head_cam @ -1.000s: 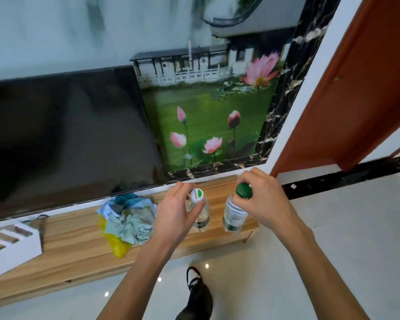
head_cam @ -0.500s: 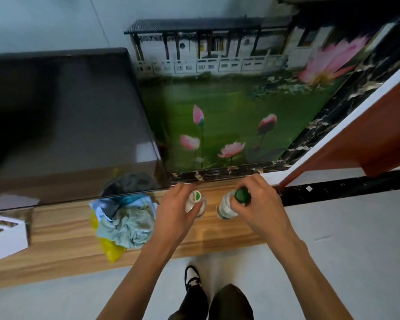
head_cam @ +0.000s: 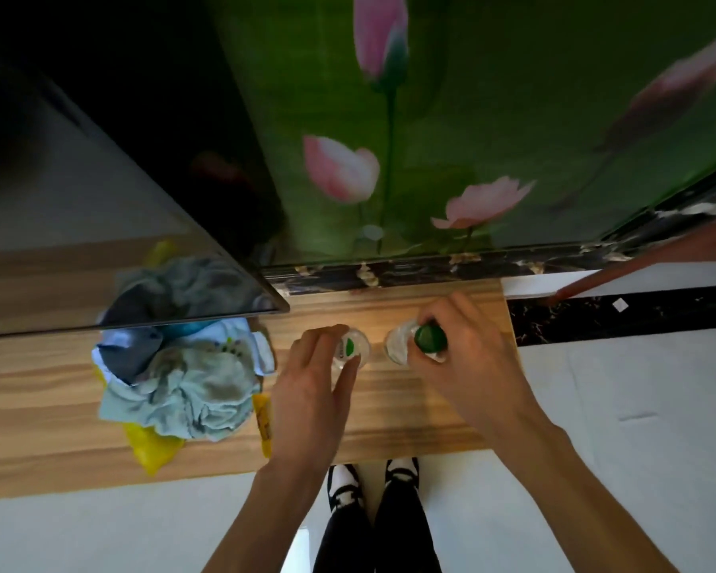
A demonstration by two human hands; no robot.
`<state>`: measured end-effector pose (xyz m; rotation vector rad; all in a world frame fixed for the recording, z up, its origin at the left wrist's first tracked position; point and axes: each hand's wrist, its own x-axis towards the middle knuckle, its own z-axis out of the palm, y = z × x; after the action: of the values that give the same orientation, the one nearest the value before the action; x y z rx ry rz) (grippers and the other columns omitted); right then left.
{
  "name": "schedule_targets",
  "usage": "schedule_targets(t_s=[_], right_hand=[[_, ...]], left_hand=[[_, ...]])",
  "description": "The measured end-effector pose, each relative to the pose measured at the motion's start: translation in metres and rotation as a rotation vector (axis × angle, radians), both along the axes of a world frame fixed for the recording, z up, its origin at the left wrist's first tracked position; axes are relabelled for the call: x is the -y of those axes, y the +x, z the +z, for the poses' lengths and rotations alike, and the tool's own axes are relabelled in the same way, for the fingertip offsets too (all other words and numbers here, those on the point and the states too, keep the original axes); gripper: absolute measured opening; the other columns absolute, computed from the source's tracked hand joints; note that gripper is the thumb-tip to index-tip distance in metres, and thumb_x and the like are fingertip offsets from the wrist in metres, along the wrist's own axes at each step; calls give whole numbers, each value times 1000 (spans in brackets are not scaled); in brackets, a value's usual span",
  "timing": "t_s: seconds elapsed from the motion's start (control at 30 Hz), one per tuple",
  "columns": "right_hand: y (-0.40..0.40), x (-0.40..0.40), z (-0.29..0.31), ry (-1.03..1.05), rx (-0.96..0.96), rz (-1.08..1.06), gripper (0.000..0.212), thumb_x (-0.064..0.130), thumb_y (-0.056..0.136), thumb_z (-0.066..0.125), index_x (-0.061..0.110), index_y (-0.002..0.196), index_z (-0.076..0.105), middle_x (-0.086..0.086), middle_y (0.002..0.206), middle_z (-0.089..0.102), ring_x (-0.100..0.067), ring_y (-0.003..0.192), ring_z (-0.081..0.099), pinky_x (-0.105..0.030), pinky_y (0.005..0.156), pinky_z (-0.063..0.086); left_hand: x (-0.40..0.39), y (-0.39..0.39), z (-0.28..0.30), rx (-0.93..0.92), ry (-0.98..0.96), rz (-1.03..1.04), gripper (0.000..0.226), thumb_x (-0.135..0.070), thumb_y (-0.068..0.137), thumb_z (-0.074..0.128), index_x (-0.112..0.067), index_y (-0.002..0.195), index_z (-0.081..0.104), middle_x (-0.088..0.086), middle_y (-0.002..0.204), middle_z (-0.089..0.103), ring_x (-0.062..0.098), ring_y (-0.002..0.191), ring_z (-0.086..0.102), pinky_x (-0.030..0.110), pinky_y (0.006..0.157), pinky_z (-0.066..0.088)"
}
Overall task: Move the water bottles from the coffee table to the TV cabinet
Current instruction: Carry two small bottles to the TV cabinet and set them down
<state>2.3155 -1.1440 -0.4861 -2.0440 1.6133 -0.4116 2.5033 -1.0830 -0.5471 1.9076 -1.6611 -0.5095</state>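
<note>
- White-capped water bottle (head_cam: 351, 350) — clear plastic with a green mark on its cap, upright on the wooden TV cabinet (head_cam: 389, 415) and seen from above.
- Green-capped water bottle (head_cam: 406, 345) — clear, just right of the first, apart from it, on the same top near the cabinet's right end.

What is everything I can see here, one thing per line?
water bottle with white cap: one, clear, on the cabinet, under the left hand
water bottle with green cap: one, clear, right of the first, under the right hand
TV cabinet: one, light wood, along the wall
television: one, black, above the cabinet's left part
pile of cloths: one, pale blue and grey, on the cabinet
yellow bag: one, under the cloths
lotus mural: one, green and pink, on the wall
left hand: one, grip around the white cap
right hand: one, grip on the green cap
feet: two, black shoes, on the floor
</note>
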Motion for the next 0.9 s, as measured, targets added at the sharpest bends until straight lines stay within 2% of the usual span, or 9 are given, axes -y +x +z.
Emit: schedule_targets(t_s=[0.13,0.23,0.3,0.47,0.6,0.7,0.77,0.83,0.9], right_hand=[[3,11,-51,-12,12,42,25,24,83,79,21,98,59,9,101,53,-10,79,55,-29,63,53],[7,20,-84,-21,9,60,24,22,83,78,18,99,60,7,101,55,-9,77,55,-25,63,52],[10,27,-105,-3,-19,65,22,21,84,77,17,98,61,6,101,55,-10,77,55,-20,63,46],[17,43,-144,58,-78,88,22,21,85,76,15,102,62,2,108,57,-14,83,58,-21,67,41],[22,55,-163,85,-92,110,23,22,89,73,15,108,62,-1,118,55,-18,87,63,-28,71,52],[27,61,-174,91,-92,134,24,23,89,72,14,108,61,-1,119,54,-19,88,65,-34,74,57],[30,63,-181,89,-89,155,24,24,88,72,14,108,61,0,119,54,-18,87,65,-32,73,58],[32,63,-187,91,-83,174,25,25,88,73,14,107,62,0,120,55,-18,87,66,-32,73,59],[33,64,-191,85,-74,183,25,27,88,72,13,105,63,-1,119,56,-18,86,66,-33,72,59]], left_hand=[[9,0,-47,-45,17,30,33,-25,93,72,-21,126,66,-8,117,64,17,101,66,25,80,51],[18,2,-77,-89,19,33,35,-21,93,74,-22,127,64,-10,116,62,7,99,62,5,84,41],[24,2,-92,-99,15,29,36,-21,95,72,-24,129,63,-13,117,60,-1,98,55,-3,85,36],[37,2,-118,-99,2,2,38,-14,96,71,-24,131,61,-18,117,55,-5,99,52,-4,86,34],[49,8,-135,-81,10,2,43,-9,94,73,-23,132,60,-13,116,58,-1,98,56,-4,85,35],[55,12,-149,-94,39,33,42,-11,94,74,-22,133,62,-9,118,61,8,100,64,3,85,43],[58,12,-157,-116,51,67,40,-12,95,73,-19,133,63,-6,120,63,14,102,68,20,88,55],[59,10,-162,-133,54,92,39,-11,95,73,-16,133,65,-3,120,64,16,103,68,34,90,60],[58,8,-166,-146,52,106,39,-12,94,74,-16,133,65,-4,120,64,14,103,67,34,89,61]])
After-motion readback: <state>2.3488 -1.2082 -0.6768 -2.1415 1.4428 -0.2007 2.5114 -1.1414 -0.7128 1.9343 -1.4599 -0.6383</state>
